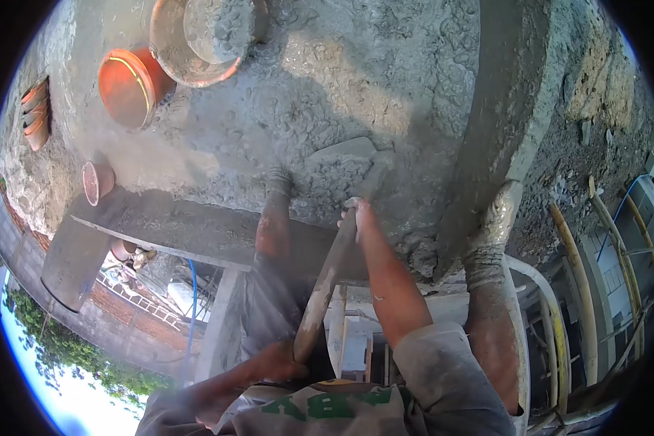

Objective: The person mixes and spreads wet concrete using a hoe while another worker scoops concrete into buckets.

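A long-handled tool with a wooden shaft (pixel 325 291) slants away from my body, its far end in wet grey concrete (pixel 414 94). My left hand (pixel 287 361) is wrapped round the near end of the shaft, close to my waist. Farther along, my right hand (pixel 357 213) grips the shaft just above the concrete. The tool's head is smeared with concrete, and its kind cannot be made out. A heap of concrete (pixel 338 174) lies at that end. My left lower leg (pixel 273 225) stands in the concrete; my right foot (pixel 503 211) is on the right edge, coated in grey.
An orange bucket (pixel 127 91) and a wide basin (pixel 196 73) holding grey material stand at the upper left. A smaller bucket (pixel 98 182) and stacked buckets (pixel 35 116) are farther left. Bamboo poles (pixel 578 291) and a drop lie right; a ladder (pixel 142 301) is below left.
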A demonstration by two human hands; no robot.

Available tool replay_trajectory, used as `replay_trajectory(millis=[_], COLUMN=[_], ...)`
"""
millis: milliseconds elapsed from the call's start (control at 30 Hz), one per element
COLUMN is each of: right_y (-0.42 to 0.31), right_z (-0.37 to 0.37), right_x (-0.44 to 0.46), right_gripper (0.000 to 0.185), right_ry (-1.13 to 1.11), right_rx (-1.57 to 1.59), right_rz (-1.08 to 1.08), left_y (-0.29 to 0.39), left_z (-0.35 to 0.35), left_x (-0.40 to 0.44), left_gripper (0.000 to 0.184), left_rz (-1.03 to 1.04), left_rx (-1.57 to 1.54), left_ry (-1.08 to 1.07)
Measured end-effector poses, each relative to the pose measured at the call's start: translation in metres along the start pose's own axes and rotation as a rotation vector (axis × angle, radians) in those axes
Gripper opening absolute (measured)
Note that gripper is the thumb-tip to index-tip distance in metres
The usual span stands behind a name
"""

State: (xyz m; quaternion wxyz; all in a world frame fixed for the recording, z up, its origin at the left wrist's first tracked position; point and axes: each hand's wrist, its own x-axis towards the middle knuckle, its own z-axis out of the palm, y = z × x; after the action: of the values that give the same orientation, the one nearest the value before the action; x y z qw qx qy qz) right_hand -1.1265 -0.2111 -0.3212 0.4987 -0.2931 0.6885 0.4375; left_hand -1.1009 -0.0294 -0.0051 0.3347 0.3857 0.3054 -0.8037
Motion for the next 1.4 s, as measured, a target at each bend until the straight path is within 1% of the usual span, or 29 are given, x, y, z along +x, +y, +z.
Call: replay_trajectory(millis=[33, 133, 167, 267, 300, 400, 433, 500, 533, 600, 633, 733, 800, 867, 900, 933, 967, 1000, 1033, 1100, 1167, 1233, 1267, 1300, 1367, 1400], right_y=[0.001, 0.003, 0.005, 0.004, 0.005, 0.000, -0.005, -0.010, -0.018, -0.034, -0.040, -0.053, -0.054, -0.047, -0.038, -0.030, -0.022, -0.011, 0.000, 0.013, 0.017, 0.019, 0.023, 0.022, 0.018, 0.007], right_z=[-0.005, -0.006, -0.006, -0.009, -0.009, -0.012, -0.006, 0.002, 0.008, 0.023, 0.033, 0.074, 0.104, 0.139, 0.163, 0.183, 0.196, 0.222, 0.246, 0.288, 0.322, 0.333, 0.331, 0.319, 0.281, 0.267], right_x=[0.000, -0.007, -0.011, -0.017, -0.015, -0.004, -0.012, -0.026, -0.034, -0.056, -0.072, -0.140, -0.177, -0.220, -0.247, -0.259, -0.237, -0.249, -0.243, -0.229, -0.205, -0.204, -0.202, -0.183, -0.172, -0.173], right_gripper=[0.025, 0.027, 0.028, 0.028, 0.031, 0.030, 0.026, 0.024, 0.023, 0.023, 0.023, 0.027, 0.030, 0.034, 0.037, 0.040, 0.046, 0.050, 0.053, 0.055, 0.056, 0.058, 0.058, 0.058, 0.053, 0.051], right_ry=[0.002, 0.015, 0.024, 0.047, 0.063, 0.065, 0.107, 0.126, 0.131, 0.143, 0.148, 0.159, 0.102, 0.065, 0.062, 0.065, 0.057, 0.069, 0.075, 0.181, -0.003, -0.133, -0.197, -0.279, -0.211, -0.189], right_rx=[0.039, 0.080, 0.082, 0.061, 0.054, 0.079, 0.044, -0.026, -0.062, -0.062, -0.065, -0.045, -0.007, 0.018, 0.025, 0.035, 0.034, 0.028, 0.022, -0.274, -0.372, -0.284, -0.256, -0.245, -0.173, -0.136], right_rz=[0.015, 0.002, -0.011, 0.012, -0.002, -0.043, -0.052, -0.137, -0.190, -0.217, -0.232, -0.384, -0.534, -0.684, -0.765, -0.843, -0.972, -0.982, -1.151, -1.191, -1.149, -1.233, -1.257, -1.290, -1.265, -1.268], left_y=[-0.006, 0.005, -0.001, -0.011, -0.005, 0.026, 0.032, 0.034, 0.037, 0.039, 0.042, 0.032, 0.013, -0.029, -0.057, -0.088, -0.114, -0.137, -0.158, -0.196, -0.227, -0.234, -0.244, -0.246, -0.231, -0.220], left_z=[-0.003, -0.025, -0.031, -0.062, -0.073, -0.099, -0.103, -0.107, -0.111, -0.118, -0.126, -0.137, -0.145, -0.155, -0.163, -0.173, -0.181, -0.189, -0.199, -0.225, -0.266, -0.286, -0.284, -0.278, -0.272, -0.269], left_x=[0.001, -0.022, -0.022, -0.016, -0.020, -0.037, -0.043, -0.061, -0.073, -0.100, -0.115, -0.188, -0.226, -0.254, -0.255, -0.245, -0.231, -0.211, -0.186, -0.116, -0.035, 0.011, 0.029, 0.037, 0.047, 0.053], left_gripper=[0.032, 0.031, 0.031, 0.029, 0.030, 0.030, 0.030, 0.031, 0.032, 0.036, 0.037, 0.038, 0.046, 0.050, 0.051, 0.052, 0.049, 0.047, 0.046, 0.039, 0.036, 0.037, 0.037, 0.039, 0.041, 0.042], left_rz=[-0.010, -0.044, -0.016, 0.120, 0.113, 0.134, 0.140, 0.147, 0.197, 0.303, 0.288, 0.347, 0.415, 0.464, 0.431, 0.395, 0.335, 0.274, 0.210, 0.262, 0.275, 0.243, 0.214, 0.264, 0.383, 0.403], left_rx=[0.078, 0.076, 0.075, 0.243, 0.174, 0.149, 0.076, -0.086, -0.134, -0.237, -0.201, -0.120, 0.202, 0.453, 0.465, 0.477, 0.496, 0.514, 0.528, 0.583, 0.490, 0.437, 0.397, 0.392, 0.389, 0.433], left_ry=[-0.037, -0.153, -0.215, -0.378, -0.405, -0.474, -0.469, -0.453, -0.454, -0.457, -0.494, -0.375, -0.188, 0.039, 0.118, 0.188, 0.301, 0.411, 0.518, 0.848, 0.984, 1.075, 1.106, 1.067, 1.005, 0.950])
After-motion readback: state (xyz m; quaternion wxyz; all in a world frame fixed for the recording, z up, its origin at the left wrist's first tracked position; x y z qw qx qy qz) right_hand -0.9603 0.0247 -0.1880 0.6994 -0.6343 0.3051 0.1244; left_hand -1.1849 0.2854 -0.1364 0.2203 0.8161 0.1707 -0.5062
